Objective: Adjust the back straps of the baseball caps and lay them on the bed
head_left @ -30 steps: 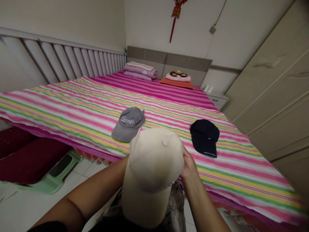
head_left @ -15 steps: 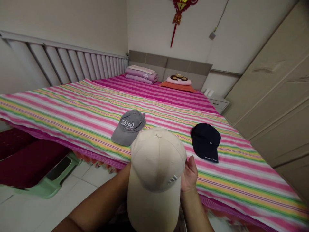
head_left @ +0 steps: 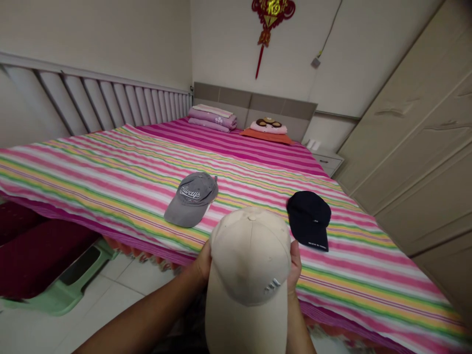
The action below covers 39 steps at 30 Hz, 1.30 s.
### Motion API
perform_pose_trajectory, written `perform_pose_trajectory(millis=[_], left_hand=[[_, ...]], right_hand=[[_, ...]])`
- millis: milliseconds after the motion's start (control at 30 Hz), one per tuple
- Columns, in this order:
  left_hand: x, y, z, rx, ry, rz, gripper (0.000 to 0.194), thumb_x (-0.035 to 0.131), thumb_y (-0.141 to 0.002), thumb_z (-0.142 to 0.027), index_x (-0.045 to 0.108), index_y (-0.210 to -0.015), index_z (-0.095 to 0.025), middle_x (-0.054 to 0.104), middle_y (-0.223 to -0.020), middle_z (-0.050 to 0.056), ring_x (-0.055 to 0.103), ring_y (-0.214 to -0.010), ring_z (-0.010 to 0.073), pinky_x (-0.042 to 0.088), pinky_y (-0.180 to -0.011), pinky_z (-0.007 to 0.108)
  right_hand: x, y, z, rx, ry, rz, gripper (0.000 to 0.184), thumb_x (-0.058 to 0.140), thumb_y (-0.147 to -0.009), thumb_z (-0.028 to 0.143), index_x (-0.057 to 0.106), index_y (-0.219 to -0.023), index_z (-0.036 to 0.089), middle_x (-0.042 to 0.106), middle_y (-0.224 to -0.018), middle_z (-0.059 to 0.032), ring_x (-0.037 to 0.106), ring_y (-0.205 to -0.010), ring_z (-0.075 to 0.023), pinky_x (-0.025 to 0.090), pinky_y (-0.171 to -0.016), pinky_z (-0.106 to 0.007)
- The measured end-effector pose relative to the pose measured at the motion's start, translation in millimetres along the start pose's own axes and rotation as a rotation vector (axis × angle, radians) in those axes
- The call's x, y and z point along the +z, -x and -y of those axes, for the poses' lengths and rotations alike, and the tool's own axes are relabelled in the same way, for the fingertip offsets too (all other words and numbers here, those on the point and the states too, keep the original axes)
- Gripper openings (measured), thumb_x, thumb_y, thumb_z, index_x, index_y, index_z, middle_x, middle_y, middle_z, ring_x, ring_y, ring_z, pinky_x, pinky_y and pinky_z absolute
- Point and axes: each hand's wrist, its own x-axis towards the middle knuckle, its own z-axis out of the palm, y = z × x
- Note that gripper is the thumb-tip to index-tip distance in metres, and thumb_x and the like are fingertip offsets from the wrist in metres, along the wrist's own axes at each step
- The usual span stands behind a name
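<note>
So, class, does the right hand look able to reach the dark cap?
Probably yes: the right hand is near the dark cap, nothing between them, though it holds the cream cap.

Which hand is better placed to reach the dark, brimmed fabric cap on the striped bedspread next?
Probably the right hand: it is nearer the dark cap, while the left hand is beyond the cream, rounded fabric cap both hold. The right would have to let go first.

Before you, a wide bed (head_left: pixel 228 155) reaches a grey headboard (head_left: pixel 221 96) at the pale wall (head_left: pixel 224 44); a slatted rail (head_left: pixel 124 105) lines your left, beige panelling (head_left: pixel 413 132) your right; the floor (head_left: pixel 92 314) is pale-tiled; the light is dim.
</note>
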Motion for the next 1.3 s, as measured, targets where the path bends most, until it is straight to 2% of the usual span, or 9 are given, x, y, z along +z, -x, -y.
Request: perform_pose_trajectory(millis=[167,300,433,633,800,867,967,1067,1300], left_hand=[[-19.4,1.8,13.7,-0.001,0.345,0.084,0.047,0.04,-0.08,-0.051,0.065,-0.098,-0.014,0.069,-0.088,0.008,0.06,-0.093,0.0251,0.038,-0.09,0.038],[-16.4,0.1,7.4,-0.052,0.404,0.113,0.044,0.042,-0.082,-0.042,0.061,-0.108,-0.012,0.069,-0.091,0.01,0.061,-0.093,0.0245,0.033,-0.095,0.038],[-13.5,-4.8,-3.9,-0.008,0.444,0.084,0.049,0.04,-0.083,-0.046,0.056,-0.115,-0.012,0.068,-0.095,0.01,0.06,-0.095,0.0248,0.033,-0.096,0.039],[-14.6,-13.1,-8.3,-0.025,0.477,0.05,0.06,0.034,-0.081,-0.057,0.057,-0.114,-0.013,0.068,-0.096,0.01,0.057,-0.101,0.0255,0.031,-0.097,0.04],[-11.6,-16.1,-4.9,-0.055,0.507,0.092,0.066,0.039,-0.076,-0.062,0.056,-0.115,-0.012,0.066,-0.102,0.012,0.054,-0.107,0.0277,0.028,-0.099,0.042],[-13.3,-14.1,-2.0,-0.054,0.5,0.06,0.062,0.046,-0.074,-0.058,0.057,-0.112,-0.011,0.067,-0.1,0.012,0.054,-0.106,0.0286,0.029,-0.099,0.043],[-17.9,-9.7,2.3,-0.082,0.467,-0.049,0.048,0.061,-0.069,-0.039,0.06,-0.106,-0.008,0.069,-0.091,0.012,0.059,-0.099,0.0288,0.03,-0.098,0.043],[-18.4,-6.5,2.8,-0.055,0.448,-0.13,0.048,0.067,-0.063,-0.024,0.059,-0.107,-0.008,0.07,-0.086,0.011,0.061,-0.094,0.0285,0.033,-0.097,0.043],[-3.1,-6.1,-3.7,0.048,0.469,-0.253,0.055,0.066,-0.061,-0.019,0.054,-0.114,-0.01,0.07,-0.088,0.01,0.062,-0.091,0.0292,0.039,-0.092,0.044]], right_hand=[[-5.9,-2.6,-0.2,0.055,-0.046,-0.006,0.027,0.062,-0.061,0.054,0.07,-0.065,0.028,0.072,-0.062,-0.0002,0.06,-0.099,-0.0287,0.04,-0.092,-0.047],[-9.7,-1.4,-3.7,0.159,-0.069,0.035,0.039,0.056,-0.065,0.06,0.071,-0.072,0.025,0.074,-0.077,-0.0042,0.059,-0.101,-0.0291,0.04,-0.091,-0.048],[-19.8,11.0,-13.2,0.187,-0.104,0.062,0.043,0.05,-0.07,0.062,0.069,-0.081,0.026,0.072,-0.091,-0.0053,0.058,-0.103,-0.0285,0.038,-0.092,-0.051],[-40.8,45.2,-44.6,0.349,-0.187,0.014,0.026,0.067,-0.065,0.045,0.071,-0.081,0.025,0.073,-0.085,-0.0031,0.063,-0.094,-0.0275,0.039,-0.093,-0.049],[-45.6,62.4,-55.9,0.357,-0.214,-0.008,0.019,0.075,-0.059,0.029,0.071,-0.077,0.028,0.073,-0.084,-0.0009,0.066,-0.081,-0.0227,0.041,-0.094,-0.044],[-43.9,62.4,-52.4,0.362,-0.222,0.007,0.019,0.076,-0.058,0.028,0.071,-0.077,0.027,0.073,-0.085,-0.0018,0.066,-0.079,-0.0225,0.041,-0.093,-0.044],[-41.3,58.7,-44.2,0.357,-0.246,0.004,0.016,0.077,-0.057,0.028,0.072,-0.072,0.026,0.074,-0.081,-0.0023,0.066,-0.077,-0.0211,0.042,-0.093,-0.041],[-41.3,55.7,-39.7,0.348,-0.25,-0.011,0.014,0.078,-0.055,0.026,0.072,-0.068,0.024,0.074,-0.076,-0.0023,0.066,-0.072,-0.0194,0.042,-0.092,-0.04],[-41.7,56.3,-43.4,0.338,-0.239,-0.083,0.021,0.08,-0.051,0.026,0.072,-0.069,0.023,0.074,-0.071,-0.0019,0.066,-0.068,-0.019,0.049,-0.082,-0.036]])
